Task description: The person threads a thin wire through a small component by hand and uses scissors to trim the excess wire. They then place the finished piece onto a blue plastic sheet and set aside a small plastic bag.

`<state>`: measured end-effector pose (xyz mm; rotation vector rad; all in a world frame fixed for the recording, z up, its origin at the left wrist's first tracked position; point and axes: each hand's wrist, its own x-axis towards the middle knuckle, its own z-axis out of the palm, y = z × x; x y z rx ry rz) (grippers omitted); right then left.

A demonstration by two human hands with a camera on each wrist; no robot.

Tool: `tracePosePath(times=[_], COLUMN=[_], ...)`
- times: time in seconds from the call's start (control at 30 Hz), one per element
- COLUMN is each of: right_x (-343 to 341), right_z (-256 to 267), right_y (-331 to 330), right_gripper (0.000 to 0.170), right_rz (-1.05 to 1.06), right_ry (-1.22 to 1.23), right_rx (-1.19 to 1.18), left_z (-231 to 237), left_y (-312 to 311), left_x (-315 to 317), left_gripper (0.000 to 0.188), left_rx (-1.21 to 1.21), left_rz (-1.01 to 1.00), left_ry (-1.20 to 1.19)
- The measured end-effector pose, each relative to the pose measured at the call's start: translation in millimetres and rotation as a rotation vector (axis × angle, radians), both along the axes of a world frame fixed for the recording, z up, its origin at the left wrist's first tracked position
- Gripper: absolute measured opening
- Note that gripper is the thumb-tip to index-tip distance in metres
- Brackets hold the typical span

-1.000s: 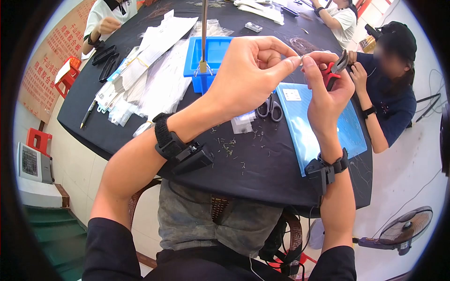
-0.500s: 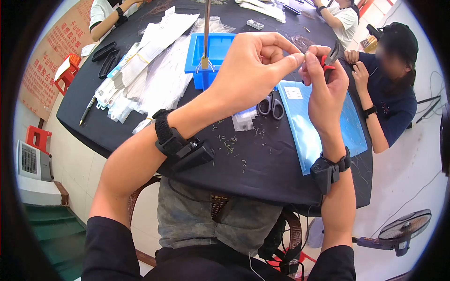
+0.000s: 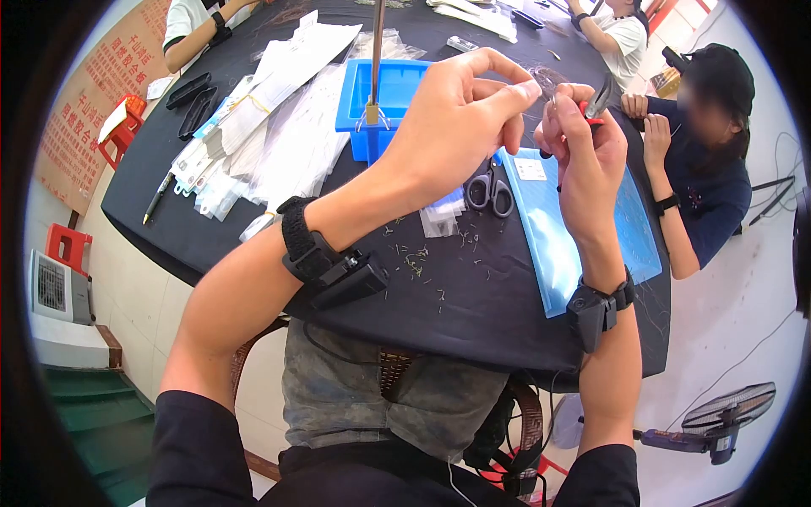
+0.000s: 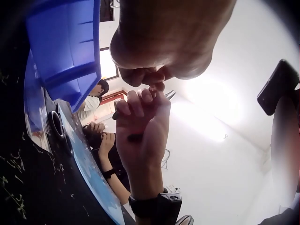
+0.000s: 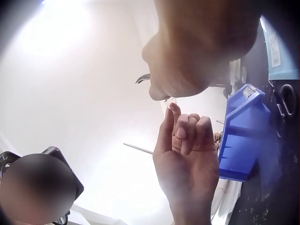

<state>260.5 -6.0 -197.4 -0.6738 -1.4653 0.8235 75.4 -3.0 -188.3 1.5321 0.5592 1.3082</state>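
Observation:
My left hand (image 3: 465,114) is raised over the table, its thumb and index fingertips brought together on a thin, shiny strand (image 5: 170,101). Facing it, my right hand (image 3: 591,156) pinches the same strand between thumb and index finger. Tucked in that right hand are pliers (image 3: 601,100) with red on the handles, their metal head sticking out past the fingers. A small gap separates the two hands' fingertips in the head view. Below them are grey-handled scissors (image 3: 490,196) and a blue plastic packet (image 3: 549,253) with a white label.
A blue bin (image 3: 359,101) stands behind a metal rod (image 3: 377,51). Long clear packets (image 3: 296,127) and white strips lie to the left, near a pen (image 3: 159,198). Tiny clippings (image 3: 414,260) dot the black cloth. Another person (image 3: 705,160) sits at the right.
My fingertips have drawn slightly apart, and the left hand's lower fingers have extended downward. The pliers have tilted a little in my right hand. A person's arm at the upper left has shifted.

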Motion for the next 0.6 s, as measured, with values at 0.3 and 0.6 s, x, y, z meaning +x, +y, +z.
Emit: tracePosePath(times=[0.3,0.6], right_x=[-4,-3], right_z=[3,5], right_y=[-6,-6], right_gripper=[0.017,0.018], right_rz=[-0.045,-0.076], right_ry=[-0.070,-0.102], right_rx=[-0.035,-0.017], left_z=[-4,-10], left_y=[4,9], left_x=[2,3], left_gripper=[0.029,0.028], left_rx=[-0.053,-0.056], left_rz=[-0.153,-0.267], left_ry=[-0.049,-0.058])
